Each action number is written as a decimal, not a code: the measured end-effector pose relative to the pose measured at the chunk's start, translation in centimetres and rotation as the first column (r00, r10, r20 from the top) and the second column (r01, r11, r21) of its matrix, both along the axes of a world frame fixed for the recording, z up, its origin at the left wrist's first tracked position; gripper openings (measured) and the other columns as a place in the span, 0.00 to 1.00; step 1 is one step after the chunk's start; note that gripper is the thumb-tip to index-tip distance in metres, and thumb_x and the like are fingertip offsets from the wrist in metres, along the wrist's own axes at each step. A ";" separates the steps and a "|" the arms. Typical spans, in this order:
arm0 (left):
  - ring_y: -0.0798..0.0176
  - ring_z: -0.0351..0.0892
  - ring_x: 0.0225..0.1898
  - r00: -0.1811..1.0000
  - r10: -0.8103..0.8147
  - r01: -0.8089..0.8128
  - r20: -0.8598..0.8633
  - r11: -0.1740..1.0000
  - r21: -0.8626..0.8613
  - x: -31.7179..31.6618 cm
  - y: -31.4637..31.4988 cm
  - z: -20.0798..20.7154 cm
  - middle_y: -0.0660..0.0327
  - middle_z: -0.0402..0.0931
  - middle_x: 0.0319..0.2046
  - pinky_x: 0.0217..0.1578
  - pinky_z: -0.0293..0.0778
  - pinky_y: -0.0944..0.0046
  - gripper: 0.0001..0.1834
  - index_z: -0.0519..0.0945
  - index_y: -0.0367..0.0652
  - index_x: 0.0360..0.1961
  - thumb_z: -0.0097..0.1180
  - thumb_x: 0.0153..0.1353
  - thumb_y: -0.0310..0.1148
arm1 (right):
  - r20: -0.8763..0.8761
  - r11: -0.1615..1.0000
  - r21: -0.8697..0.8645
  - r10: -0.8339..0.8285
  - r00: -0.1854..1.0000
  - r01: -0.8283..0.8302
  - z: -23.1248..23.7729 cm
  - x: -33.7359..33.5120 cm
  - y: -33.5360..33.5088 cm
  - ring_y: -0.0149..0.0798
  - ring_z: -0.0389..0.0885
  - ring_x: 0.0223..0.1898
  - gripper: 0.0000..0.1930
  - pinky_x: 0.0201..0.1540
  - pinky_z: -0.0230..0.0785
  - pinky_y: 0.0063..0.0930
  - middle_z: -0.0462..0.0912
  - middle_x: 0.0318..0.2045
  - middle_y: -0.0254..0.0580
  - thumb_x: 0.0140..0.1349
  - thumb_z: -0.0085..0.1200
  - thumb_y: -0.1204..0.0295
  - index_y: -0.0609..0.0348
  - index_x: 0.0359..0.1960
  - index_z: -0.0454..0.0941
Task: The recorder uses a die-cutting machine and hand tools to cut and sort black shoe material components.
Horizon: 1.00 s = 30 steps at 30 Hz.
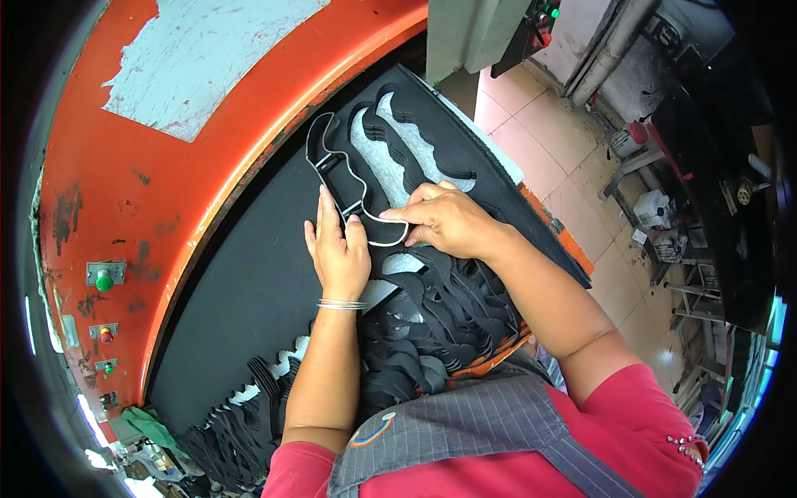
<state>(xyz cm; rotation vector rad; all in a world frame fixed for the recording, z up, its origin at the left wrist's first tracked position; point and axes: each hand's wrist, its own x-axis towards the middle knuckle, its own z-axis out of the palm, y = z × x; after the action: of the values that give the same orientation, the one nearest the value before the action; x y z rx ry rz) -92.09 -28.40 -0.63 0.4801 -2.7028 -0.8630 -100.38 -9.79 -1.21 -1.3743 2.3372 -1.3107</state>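
Note:
A wavy-edged metal cutting die [366, 189] with short crossbars lies on a black sheet [241, 241]. My right hand [451, 220] closes on the die's near right end, fingers bent around its rim. Along the left edge of the die rests my left hand [339, 256], its fingers stretched forward and the thumb apart, near a crossbar. Just beyond the die sit two stacks of wavy black cut pieces [383, 153] with pale grey tops.
A heap of wavy black pieces [440, 311] lies in front of me, with more pieces [249, 415] at the lower left. An orange machine [108, 207] with buttons curves along the left. Tiled floor [540, 141] and a stool [639, 162] show at the right.

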 end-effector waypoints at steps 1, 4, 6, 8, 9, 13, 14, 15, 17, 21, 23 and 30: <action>0.53 0.59 0.67 1.000 -0.017 0.017 0.003 1.000 -0.016 -0.1 -0.2 -0.1 0.48 0.60 0.65 0.68 0.38 0.47 0.33 0.53 0.38 0.69 0.44 0.62 0.33 | 0.000 1.000 0.005 -0.005 1.000 0.005 0.1 -0.1 -0.2 0.37 0.75 0.42 0.18 0.51 0.60 0.34 0.83 0.32 0.34 0.55 0.57 0.70 0.45 0.49 0.81; 0.55 0.57 0.68 0.999 -0.037 0.037 0.004 0.999 -0.033 -0.7 -0.7 0.1 0.50 0.59 0.66 0.68 0.37 0.47 0.34 0.52 0.40 0.70 0.45 0.63 0.34 | -0.032 1.000 0.016 -0.023 0.999 0.023 -0.2 -0.7 -0.7 0.38 0.75 0.42 0.18 0.51 0.60 0.34 0.82 0.32 0.35 0.54 0.59 0.69 0.45 0.49 0.81; 0.56 0.55 0.69 0.999 -0.039 0.040 0.013 0.998 -0.042 -1.3 -1.2 0.1 0.50 0.59 0.66 0.68 0.37 0.48 0.34 0.52 0.40 0.70 0.45 0.63 0.34 | -0.028 0.999 0.027 -0.023 0.999 0.024 -0.2 -1.2 -1.2 0.38 0.75 0.42 0.19 0.51 0.60 0.35 0.81 0.33 0.35 0.53 0.60 0.69 0.45 0.49 0.81; 0.55 0.55 0.68 0.999 -0.030 0.031 0.026 0.999 -0.028 -2.1 -1.4 0.4 0.49 0.59 0.65 0.68 0.37 0.48 0.35 0.52 0.39 0.69 0.45 0.62 0.34 | -0.030 0.999 0.043 -0.026 0.999 0.027 -0.3 -1.9 -1.7 0.39 0.75 0.42 0.19 0.51 0.60 0.35 0.81 0.33 0.36 0.52 0.61 0.68 0.44 0.49 0.81; 0.54 0.55 0.68 0.999 -0.028 0.029 0.027 0.999 -0.023 -2.5 -1.8 0.3 0.48 0.60 0.65 0.68 0.37 0.49 0.35 0.52 0.38 0.69 0.45 0.62 0.34 | -0.028 0.999 0.044 -0.028 0.999 0.029 -0.5 -2.3 -2.0 0.39 0.75 0.42 0.20 0.51 0.60 0.35 0.81 0.33 0.36 0.52 0.62 0.68 0.43 0.49 0.81; 0.54 0.54 0.69 0.999 -0.041 0.041 0.020 0.999 -0.013 -5.0 -3.4 0.3 0.46 0.60 0.64 0.68 0.37 0.48 0.35 0.51 0.37 0.69 0.43 0.62 0.36 | -0.052 0.997 0.060 -0.038 0.998 0.041 -0.5 -4.4 -3.8 0.40 0.75 0.43 0.21 0.52 0.60 0.34 0.81 0.35 0.37 0.51 0.64 0.67 0.42 0.50 0.81; 0.53 0.54 0.69 0.999 -0.043 0.043 0.027 0.999 -0.001 -5.5 -4.2 0.4 0.45 0.59 0.65 0.68 0.37 0.48 0.35 0.51 0.37 0.69 0.44 0.64 0.39 | -0.059 0.998 0.053 -0.043 0.997 0.046 -0.5 -5.0 -4.4 0.39 0.75 0.43 0.22 0.53 0.60 0.34 0.81 0.35 0.37 0.51 0.64 0.67 0.42 0.50 0.81; 0.53 0.53 0.69 0.998 -0.051 0.051 0.032 0.999 0.018 -6.2 -5.1 0.5 0.44 0.58 0.65 0.68 0.37 0.48 0.35 0.51 0.36 0.69 0.43 0.65 0.41 | -0.047 0.993 0.116 -0.011 0.999 0.017 -0.1 -5.6 -5.1 0.42 0.75 0.45 0.26 0.54 0.61 0.36 0.81 0.39 0.40 0.50 0.64 0.69 0.43 0.54 0.78; 0.52 0.49 0.71 0.996 -0.082 0.080 0.033 0.994 0.080 -6.0 -7.7 0.4 0.42 0.56 0.66 0.69 0.35 0.50 0.38 0.49 0.36 0.69 0.43 0.67 0.47 | 0.035 0.996 0.083 0.010 0.999 -0.013 0.6 -5.8 -6.7 0.43 0.74 0.48 0.28 0.56 0.62 0.35 0.80 0.43 0.42 0.50 0.65 0.69 0.46 0.57 0.75; 0.58 0.73 0.55 0.989 -0.134 0.149 -0.065 0.858 0.492 -0.6 -13.6 5.6 0.48 0.76 0.51 0.57 0.65 0.59 0.25 0.74 0.35 0.56 0.50 0.66 0.45 | 0.009 0.971 -0.125 -0.204 0.979 0.203 5.4 -6.1 -5.2 0.44 0.76 0.50 0.30 0.55 0.66 0.34 0.79 0.45 0.47 0.49 0.66 0.70 0.53 0.58 0.72; 0.62 0.80 0.45 0.977 0.095 0.019 -0.192 0.856 0.517 5.4 -18.5 7.8 0.54 0.81 0.43 0.50 0.72 0.63 0.18 0.79 0.32 0.47 0.54 0.66 0.38 | 0.012 0.948 -0.186 -0.261 0.965 0.259 6.7 -4.7 -5.3 0.42 0.78 0.46 0.27 0.52 0.69 0.32 0.80 0.42 0.45 0.50 0.65 0.70 0.57 0.54 0.75; 0.57 0.66 0.60 0.171 0.688 -0.618 -0.706 0.632 0.467 20.9 -40.8 8.9 0.50 0.67 0.58 0.61 0.60 0.59 0.25 0.61 0.34 0.63 0.48 0.66 0.30 | -0.059 0.955 -0.222 0.189 0.980 -0.197 9.9 2.7 -20.5 0.41 0.82 0.33 0.21 0.37 0.74 0.33 0.83 0.31 0.42 0.53 0.64 0.65 0.56 0.48 0.79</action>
<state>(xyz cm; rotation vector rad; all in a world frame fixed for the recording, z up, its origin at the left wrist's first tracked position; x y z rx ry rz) -71.15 -69.17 8.30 0.8692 -1.2772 -0.6401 -97.71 -30.33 8.71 -1.6583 2.0607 -1.5405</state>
